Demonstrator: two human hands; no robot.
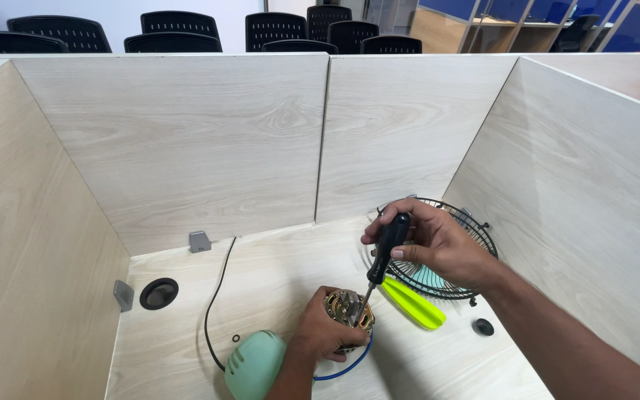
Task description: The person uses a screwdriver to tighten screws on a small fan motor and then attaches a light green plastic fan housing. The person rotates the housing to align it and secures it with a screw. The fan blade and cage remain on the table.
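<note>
My left hand (325, 330) is wrapped round the fan motor (348, 311), pinning it to the desk (275, 267) near the front edge, just beside the mint-green motor housing (255, 364). Right hand (435, 241) is closed round the black handle of the screwdriver (381, 263), shaft angled down-left w/ the tip on top of the motor; can't see the screw head itself, too small. To do this well, I reckon: keep the shaft in line w/ the screw, not tilted as much as now, push down before turning so the tip doesn't slip out, & hold the motor hard so it can't spin. Watch the blue wire (350, 363) looping under my left hand. Yellow-green fan blade (412, 302) & black wire guard (438, 259) lie close by on the right, black cord (216, 296) trails off to the left.
</note>
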